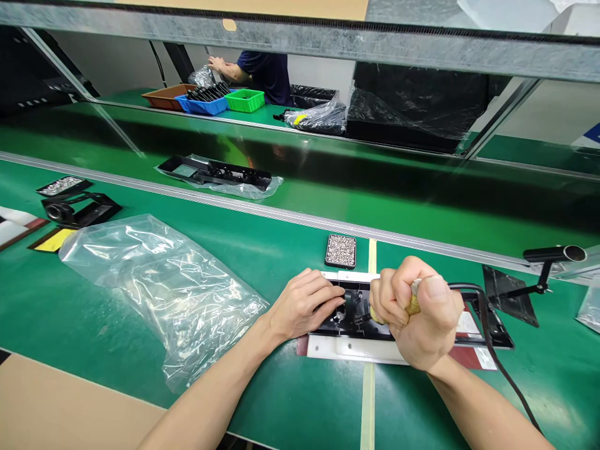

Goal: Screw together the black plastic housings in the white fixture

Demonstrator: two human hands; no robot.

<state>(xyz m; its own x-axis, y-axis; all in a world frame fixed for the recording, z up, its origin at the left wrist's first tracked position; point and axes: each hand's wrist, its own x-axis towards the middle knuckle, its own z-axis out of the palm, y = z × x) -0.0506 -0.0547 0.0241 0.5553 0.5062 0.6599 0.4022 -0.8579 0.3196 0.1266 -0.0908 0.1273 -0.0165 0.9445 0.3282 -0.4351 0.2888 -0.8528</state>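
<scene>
Green factory table (290, 400): left hand (304, 306) flat, fingers steadying black plastic frame part (356, 315) on white jig plate (347, 350), right hand (417, 322) fisted around yellow-handled corded driver (414, 304); tip slip could pinch fingers.

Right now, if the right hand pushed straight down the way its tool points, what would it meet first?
Most likely the black plastic part on the white fixture plate, directly beneath the right hand. The tool's tip is hidden by the fist, so the exact contact spot is unclear.

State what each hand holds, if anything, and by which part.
The right hand is fisted around a corded tool, gripping its handle. The left hand holds nothing; its fingers press on the black part.
</scene>
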